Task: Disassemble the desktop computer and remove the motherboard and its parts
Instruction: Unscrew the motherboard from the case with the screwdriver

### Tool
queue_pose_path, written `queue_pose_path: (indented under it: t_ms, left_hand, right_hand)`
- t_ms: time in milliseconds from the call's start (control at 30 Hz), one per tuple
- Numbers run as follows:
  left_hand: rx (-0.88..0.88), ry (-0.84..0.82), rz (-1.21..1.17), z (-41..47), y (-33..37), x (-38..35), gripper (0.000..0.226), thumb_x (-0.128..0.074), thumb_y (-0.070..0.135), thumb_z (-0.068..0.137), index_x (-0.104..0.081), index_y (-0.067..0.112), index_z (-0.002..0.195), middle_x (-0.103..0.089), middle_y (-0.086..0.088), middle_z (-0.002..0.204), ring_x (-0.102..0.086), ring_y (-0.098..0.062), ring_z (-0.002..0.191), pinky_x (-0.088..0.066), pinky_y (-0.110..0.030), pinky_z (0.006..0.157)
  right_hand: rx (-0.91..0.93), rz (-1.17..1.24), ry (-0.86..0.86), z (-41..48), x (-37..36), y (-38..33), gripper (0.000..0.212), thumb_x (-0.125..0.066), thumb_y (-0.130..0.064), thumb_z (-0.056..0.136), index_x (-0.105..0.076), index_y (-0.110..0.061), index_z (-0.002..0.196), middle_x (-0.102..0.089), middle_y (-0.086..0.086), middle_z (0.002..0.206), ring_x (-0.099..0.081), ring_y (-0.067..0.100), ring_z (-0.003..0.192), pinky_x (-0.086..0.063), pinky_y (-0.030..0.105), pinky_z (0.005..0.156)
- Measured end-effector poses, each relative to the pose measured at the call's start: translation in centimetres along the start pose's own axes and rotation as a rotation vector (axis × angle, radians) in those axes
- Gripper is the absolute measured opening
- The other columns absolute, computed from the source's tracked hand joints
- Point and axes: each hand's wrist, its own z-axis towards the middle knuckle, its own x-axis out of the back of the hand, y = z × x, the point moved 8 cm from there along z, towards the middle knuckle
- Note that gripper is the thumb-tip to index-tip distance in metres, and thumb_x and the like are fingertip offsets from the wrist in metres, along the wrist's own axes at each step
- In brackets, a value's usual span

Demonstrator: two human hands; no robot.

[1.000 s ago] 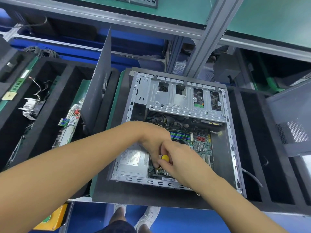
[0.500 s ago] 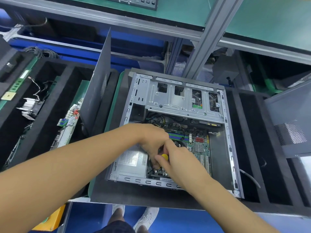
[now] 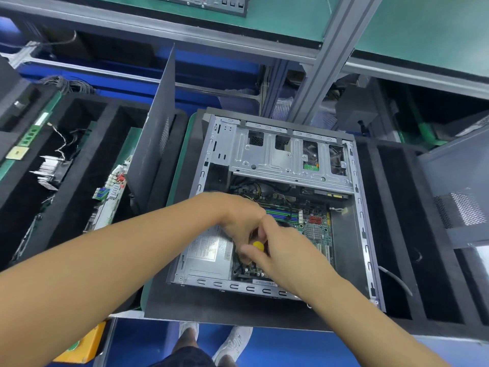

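Our hands work inside the open grey metal computer case [image 3: 277, 160].
Our right hand [image 3: 287, 251] grips a yellow-handled screwdriver [image 3: 258, 245] over the green motherboard [image 3: 315, 230], hiding its middle; our left hand [image 3: 239, 221] curls beside it — its hold we cannot tell. A dark grey side panel [image 3: 156, 144] stands upright just left.

The case [image 3: 225, 284] lies open before you: drive cage [image 3: 277, 160] at its far end, motherboard [image 3: 315, 229] in its right half, power supply [image 3: 206, 258] in its near left corner. Your left hand [image 3: 238, 221] and right hand [image 3: 288, 252] meet at a screwdriver [image 3: 258, 245] between the last two. A panel [image 3: 153, 154] stands just left of the case, a heatsink [image 3: 49, 172] farther left.
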Motion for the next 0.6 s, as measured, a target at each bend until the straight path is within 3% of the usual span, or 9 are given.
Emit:
queue_pose_path:
  t_ms: [100, 167, 233, 333, 433, 533, 600]
  left_hand:
    - [0.001, -0.004, 0.017, 0.0, 0.1, -0.3, 0.029, -0.088, 0.047, 0.063, -0.067, 0.031, 0.075, -0.058, 0.027, 0.055, -0.052, 0.01, 0.055, -0.035, -0.013, 0.048]
    - [-0.008, -0.053, -0.033, -0.2, 0.1, -0.2, 0.029, -0.088, 0.043, 0.066, -0.068, 0.026, 0.079, -0.064, 0.02, 0.061, -0.056, 0.002, 0.057, -0.04, -0.011, 0.054]
    - [-0.024, -0.078, -0.054, -0.3, 0.3, -0.1, 0.03, -0.086, 0.037, 0.071, -0.07, 0.018, 0.088, -0.068, 0.009, 0.07, -0.057, -0.007, 0.061, -0.045, -0.02, 0.062]
    - [-0.03, -0.078, -0.021, -0.1, 0.4, -0.1, 0.026, -0.085, 0.038, 0.072, -0.069, 0.021, 0.084, -0.068, 0.009, 0.073, -0.055, -0.004, 0.063, -0.043, -0.017, 0.06]
    - [-0.038, -0.035, -0.001, -0.1, 0.4, 0.1, 0.029, -0.087, 0.037, 0.07, -0.058, 0.035, 0.065, -0.058, 0.02, 0.054, -0.051, 0.007, 0.052, -0.037, -0.009, 0.051]
    - [-0.003, 0.041, 0.033, -0.1, -0.1, 0.3, 0.034, -0.085, 0.037, 0.068, -0.052, 0.037, 0.061, -0.056, 0.023, 0.053, -0.051, 0.004, 0.052, -0.034, -0.018, 0.05]
    - [-0.001, 0.081, 0.077, -0.1, 0.0, 0.2, 0.032, -0.085, 0.049, 0.064, -0.055, 0.036, 0.065, -0.057, 0.02, 0.057, -0.05, 0.001, 0.056, -0.033, -0.022, 0.052]
  right_hand:
    - [0.03, -0.018, -0.006, 0.0, -0.5, -0.6, 0.031, -0.05, -0.045, 0.097, -0.036, -0.021, 0.11, -0.057, 0.002, 0.09, -0.057, 0.029, 0.081, -0.046, 0.039, 0.065]
    - [0.097, 0.044, -0.017, 0.0, -0.1, -1.1, 0.022, -0.054, -0.033, 0.096, -0.039, -0.021, 0.107, -0.05, -0.003, 0.093, -0.05, 0.024, 0.081, -0.044, 0.039, 0.069]
    - [0.166, 0.075, -0.027, -0.1, 0.2, -1.5, 0.016, -0.055, -0.022, 0.093, -0.045, -0.021, 0.105, -0.042, -0.008, 0.096, -0.045, 0.019, 0.084, -0.042, 0.038, 0.074]
    - [0.201, 0.13, -0.036, -0.3, 0.4, -1.6, 0.018, -0.056, -0.014, 0.088, -0.05, -0.024, 0.102, -0.038, -0.013, 0.097, -0.042, 0.014, 0.083, -0.041, 0.032, 0.074]
    - [0.162, 0.156, -0.015, -0.4, 0.3, -1.2, 0.02, -0.06, -0.027, 0.09, -0.047, -0.028, 0.104, -0.037, -0.015, 0.095, -0.042, 0.012, 0.082, -0.039, 0.029, 0.072]
    - [0.023, 0.066, 0.003, -0.4, -0.2, -0.3, 0.034, -0.052, -0.056, 0.092, -0.033, -0.03, 0.104, -0.046, -0.009, 0.087, -0.05, 0.02, 0.078, -0.039, 0.035, 0.064]
    - [-0.008, -0.026, 0.029, -0.2, -0.4, -0.2, 0.035, -0.046, -0.056, 0.095, -0.033, -0.025, 0.108, -0.055, -0.001, 0.085, -0.056, 0.027, 0.077, -0.043, 0.038, 0.061]
